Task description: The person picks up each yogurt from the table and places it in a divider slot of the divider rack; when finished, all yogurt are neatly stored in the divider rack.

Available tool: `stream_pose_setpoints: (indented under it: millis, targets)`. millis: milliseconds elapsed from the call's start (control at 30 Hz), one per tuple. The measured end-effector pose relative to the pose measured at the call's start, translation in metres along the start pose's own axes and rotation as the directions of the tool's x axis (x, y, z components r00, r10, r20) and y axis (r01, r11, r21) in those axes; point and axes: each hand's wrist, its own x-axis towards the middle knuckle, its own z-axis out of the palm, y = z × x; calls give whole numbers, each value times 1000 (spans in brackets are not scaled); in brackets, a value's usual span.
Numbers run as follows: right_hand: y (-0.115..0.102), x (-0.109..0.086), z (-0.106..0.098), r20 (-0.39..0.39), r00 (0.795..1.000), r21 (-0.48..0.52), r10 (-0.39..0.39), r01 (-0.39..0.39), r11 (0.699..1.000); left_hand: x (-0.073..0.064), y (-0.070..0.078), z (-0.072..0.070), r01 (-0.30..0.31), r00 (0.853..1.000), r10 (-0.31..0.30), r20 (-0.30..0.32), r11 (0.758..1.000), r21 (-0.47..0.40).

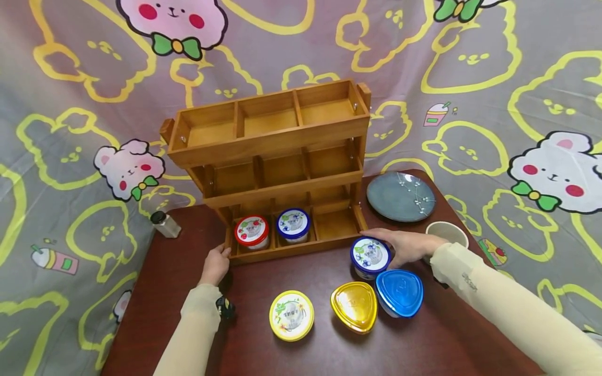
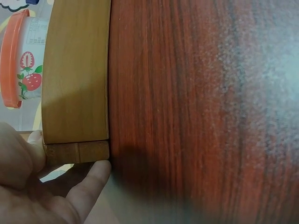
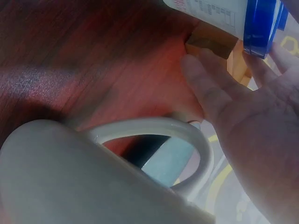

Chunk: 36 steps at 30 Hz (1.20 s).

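My left hand (image 1: 216,266) grips the lower left end of a wooden three-tier shelf (image 1: 273,143), thumb and fingers on either side of its end board (image 2: 77,152). My right hand (image 1: 406,245) is at a round tub with a blue lid (image 1: 370,254), in front of the shelf's right end. In the right wrist view its fingers (image 3: 210,84) stretch out fairly straight past the tub's lid (image 3: 259,28). A red-lidded tub (image 1: 251,232) and another blue-lidded tub (image 1: 293,225) stand in the bottom tier's left and middle compartments.
On the table are a yellow-lidded tub (image 1: 291,315), a gold triangular container (image 1: 354,307) and a blue triangular container (image 1: 400,293). A light mug (image 1: 447,232) stands by my right wrist, with a grey plate (image 1: 400,197) behind. A small shaker (image 1: 165,224) is at the far left.
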Motion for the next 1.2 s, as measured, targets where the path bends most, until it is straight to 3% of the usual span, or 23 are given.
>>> stream_pose_setpoints:
  millis: [367,567,867,1200]
  targets:
    - [4,7,-4,-9,1000,64,21,-21,998,1,-2,2,-1,1000,1,-8,1000,25]
    - [6,5,-11,-56,998,89,-18,23,996,1,-2,0,4,1000,-4,6,1000,12]
    - [-9,4,-34,-150,989,159,-16,40,986,0,0,-3,-2,1000,2,-5,1000,-8]
    - [-19,31,-52,-260,965,98,-21,48,994,1,-2,-1,7,1000,-7,-8,1000,-2]
